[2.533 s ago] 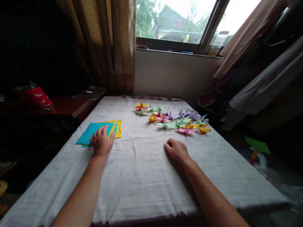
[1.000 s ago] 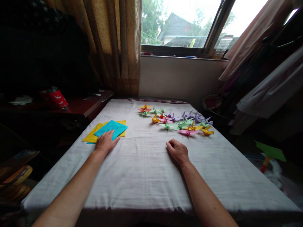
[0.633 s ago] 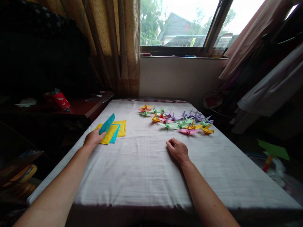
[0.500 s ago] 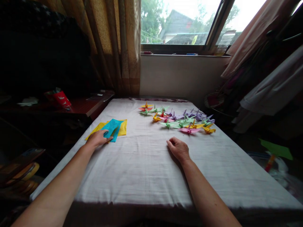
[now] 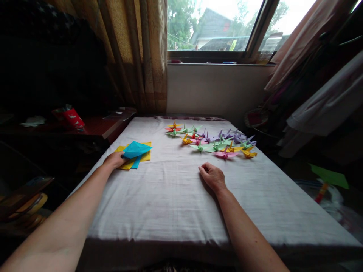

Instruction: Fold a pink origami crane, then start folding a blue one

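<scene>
My left hand (image 5: 115, 160) pinches the near-left edge of a blue sheet of origami paper (image 5: 136, 149), which is lifted and tilted over the pile. Under it lie yellow papers (image 5: 145, 156) and the corner of another blue paper (image 5: 136, 162). My right hand (image 5: 212, 175) rests on the white tablecloth (image 5: 170, 204) with its fingers curled in; whether anything is inside them is hidden. Beyond that hand stand several folded paper cranes, among them a pink crane (image 5: 225, 154), a yellow crane (image 5: 248, 152) and a green crane (image 5: 200, 148).
A red cup (image 5: 74, 118) stands on the dark wooden desk (image 5: 98, 128) at the left. Behind the table are a curtain (image 5: 154, 56) and a window (image 5: 210, 26). Clothes (image 5: 326, 98) hang at the right, above a green sheet (image 5: 329, 175) beside the table.
My left hand has taken hold of the upper blue paper and raised it off the pile, turning it. My right hand has stayed in place. The view has shifted slightly.
</scene>
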